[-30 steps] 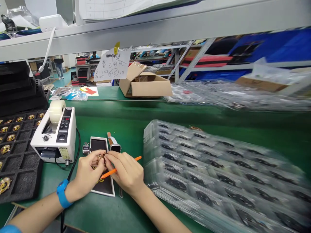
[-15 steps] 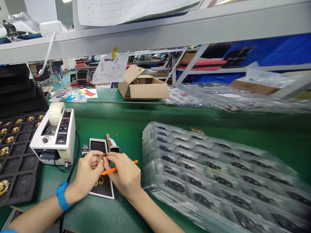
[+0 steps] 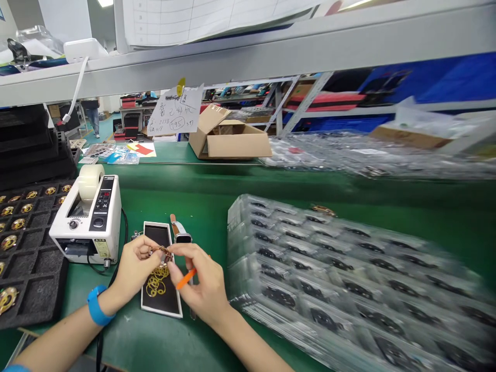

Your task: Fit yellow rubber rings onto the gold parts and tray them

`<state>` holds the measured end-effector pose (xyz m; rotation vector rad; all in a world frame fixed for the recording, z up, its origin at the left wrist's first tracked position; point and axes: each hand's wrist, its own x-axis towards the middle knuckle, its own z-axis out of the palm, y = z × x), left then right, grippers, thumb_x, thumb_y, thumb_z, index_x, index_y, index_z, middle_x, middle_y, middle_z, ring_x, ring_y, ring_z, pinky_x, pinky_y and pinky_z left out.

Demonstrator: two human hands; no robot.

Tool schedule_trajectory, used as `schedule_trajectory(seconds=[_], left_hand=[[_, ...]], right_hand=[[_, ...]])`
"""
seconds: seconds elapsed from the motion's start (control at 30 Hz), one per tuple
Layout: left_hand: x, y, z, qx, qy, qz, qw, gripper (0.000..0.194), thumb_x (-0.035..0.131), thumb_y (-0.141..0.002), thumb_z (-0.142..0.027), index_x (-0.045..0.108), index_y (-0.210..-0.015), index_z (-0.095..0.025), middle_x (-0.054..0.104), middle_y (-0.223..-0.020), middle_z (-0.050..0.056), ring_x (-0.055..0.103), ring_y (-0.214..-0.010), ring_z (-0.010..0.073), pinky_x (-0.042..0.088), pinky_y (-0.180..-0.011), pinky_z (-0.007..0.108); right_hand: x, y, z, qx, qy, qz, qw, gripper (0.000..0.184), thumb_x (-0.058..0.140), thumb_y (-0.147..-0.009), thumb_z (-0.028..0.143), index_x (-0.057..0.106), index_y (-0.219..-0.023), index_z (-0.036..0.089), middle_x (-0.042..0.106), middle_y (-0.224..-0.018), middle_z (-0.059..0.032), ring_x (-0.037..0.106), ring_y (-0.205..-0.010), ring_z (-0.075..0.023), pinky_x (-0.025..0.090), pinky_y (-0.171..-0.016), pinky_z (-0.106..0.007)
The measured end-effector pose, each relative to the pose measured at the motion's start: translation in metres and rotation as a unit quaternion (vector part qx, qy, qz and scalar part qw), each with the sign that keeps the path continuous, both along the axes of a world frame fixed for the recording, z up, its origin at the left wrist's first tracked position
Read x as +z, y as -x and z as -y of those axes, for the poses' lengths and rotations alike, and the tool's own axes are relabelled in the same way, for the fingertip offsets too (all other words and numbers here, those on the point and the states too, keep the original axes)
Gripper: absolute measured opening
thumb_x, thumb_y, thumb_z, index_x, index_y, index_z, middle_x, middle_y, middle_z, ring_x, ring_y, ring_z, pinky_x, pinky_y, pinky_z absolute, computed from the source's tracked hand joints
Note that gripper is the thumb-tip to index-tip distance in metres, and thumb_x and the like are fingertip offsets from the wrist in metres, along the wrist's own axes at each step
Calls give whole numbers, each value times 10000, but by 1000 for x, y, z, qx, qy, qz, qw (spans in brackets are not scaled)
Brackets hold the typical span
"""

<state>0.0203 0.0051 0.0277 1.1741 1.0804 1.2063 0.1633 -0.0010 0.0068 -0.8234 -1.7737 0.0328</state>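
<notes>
Above a white-rimmed black tray (image 3: 174, 305), my left hand (image 3: 134, 266) pinches a small gold watch case (image 3: 166, 252), largely covered by the fingers. My right hand (image 3: 205, 281) has its index finger and thumb at the same case. Tucked in that hand's grip is a slim orange stick (image 3: 186, 279), slanting downward. Thin yellow rings (image 3: 156, 285) lie loose in the tray beneath my fingers. Just behind my right hand rests a smartwatch with a pale strap (image 3: 182, 237).
At left stand a white tape dispenser (image 3: 108, 222) and a black foam tray (image 3: 41, 258) holding several gold watch cases. To the right, stacked clear plastic trays (image 3: 310, 279) hold black parts. An open cardboard box (image 3: 238, 146) sits behind, under a metal shelf beam (image 3: 248, 54).
My right hand has opened out slightly from the left, with the orange stick now tilted more steeply. The yellow rings and the gold case show more.
</notes>
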Motion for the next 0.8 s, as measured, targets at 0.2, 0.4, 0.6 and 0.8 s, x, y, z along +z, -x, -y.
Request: schedule_trajectory(seconds=[0.2,0.4,0.6,0.8], left_hand=[[5,10,-5,-59,67,44,995,213,743,-590,-261,583,-656,-138,607,-575,-22,616,-527,122,459,-545,222],[7,11,-6,-109,89,38,989,217,748,-567,-270,582,-586,-130,560,-516,-30,556,-471,99,435,-483,213],[1,8,-8,-99,94,32,990,178,698,-568,-208,533,-571,-144,513,-486,-54,449,-435,56,352,-433,182],[0,7,-9,-84,99,-9,992,169,673,-569,-203,515,-563,-144,508,-489,-53,415,-428,45,297,-424,173]], right_hand=[[11,-15,-6,83,173,-26,981,144,444,-915,244,579,-905,196,604,-737,-8,481,-522,-106,413,-504,-230],[10,-10,-6,134,153,31,979,127,451,-904,168,565,-857,199,575,-711,0,486,-535,-100,387,-485,-212],[4,-8,-5,104,134,66,983,120,429,-906,155,514,-838,207,550,-688,12,484,-527,-103,382,-496,-217],[1,-3,-3,93,209,77,970,187,351,-936,210,437,-770,220,526,-655,26,479,-531,-112,380,-508,-223]])
